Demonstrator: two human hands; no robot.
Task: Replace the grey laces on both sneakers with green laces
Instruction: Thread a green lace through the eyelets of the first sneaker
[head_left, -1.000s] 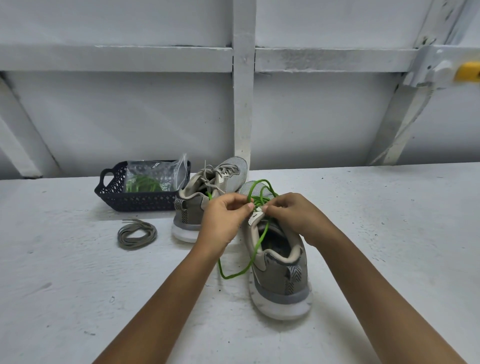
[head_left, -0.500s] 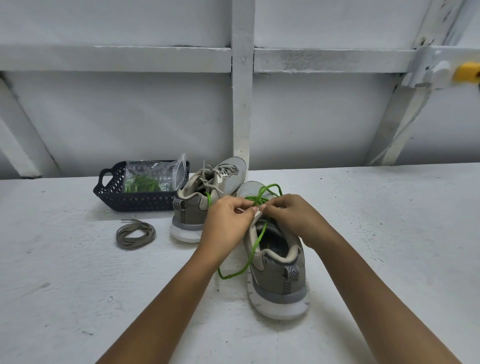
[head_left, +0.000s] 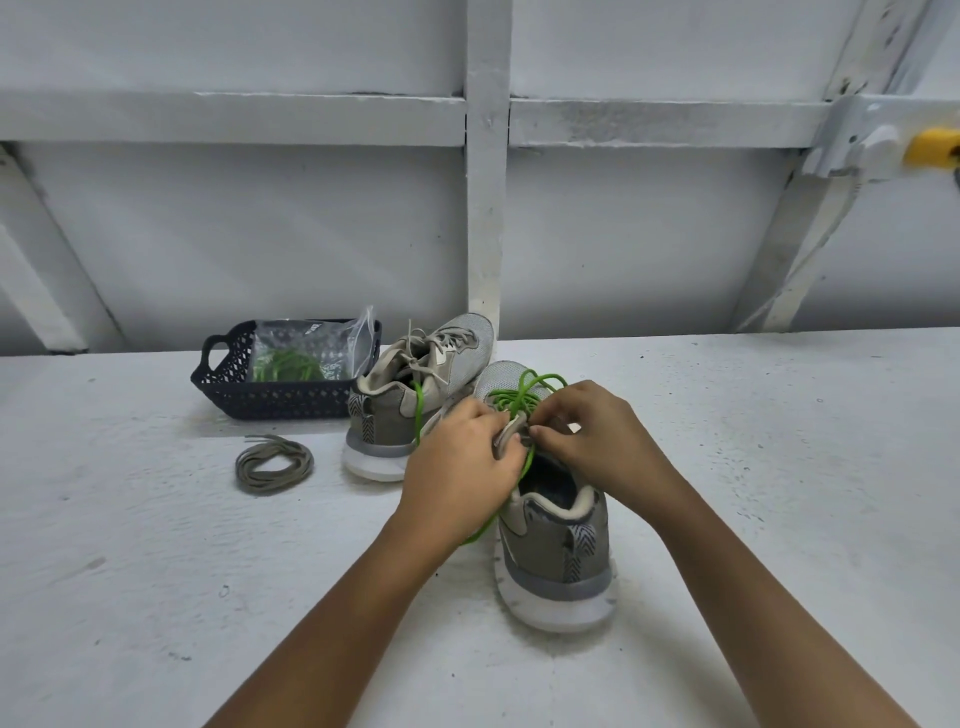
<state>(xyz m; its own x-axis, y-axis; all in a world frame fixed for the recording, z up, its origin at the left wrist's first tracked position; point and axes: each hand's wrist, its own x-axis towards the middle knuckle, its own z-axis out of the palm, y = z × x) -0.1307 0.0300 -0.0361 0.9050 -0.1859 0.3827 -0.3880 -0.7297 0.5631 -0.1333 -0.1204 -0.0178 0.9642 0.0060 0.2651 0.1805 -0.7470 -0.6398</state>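
Two grey sneakers stand on the white table. The near sneaker (head_left: 558, 545) points its heel at me and carries a green lace (head_left: 524, 395) through its eyelets, one end trailing down its left side. My left hand (head_left: 462, 467) grips the eyelet flap of this sneaker. My right hand (head_left: 592, 436) pinches the green lace at the top eyelets. The far sneaker (head_left: 415, 400) still has grey laces. A coiled grey lace (head_left: 274, 464) lies loose on the table to the left.
A dark plastic basket (head_left: 280, 400) at the back left holds a clear bag (head_left: 311, 348) with green laces in it. A white wall with beams rises behind the table. A yellow object (head_left: 932, 148) is fixed at the upper right.
Both hands stayed on the near sneaker's top eyelets and shifted only slightly. The green loop above the toe now lies lower and flatter.
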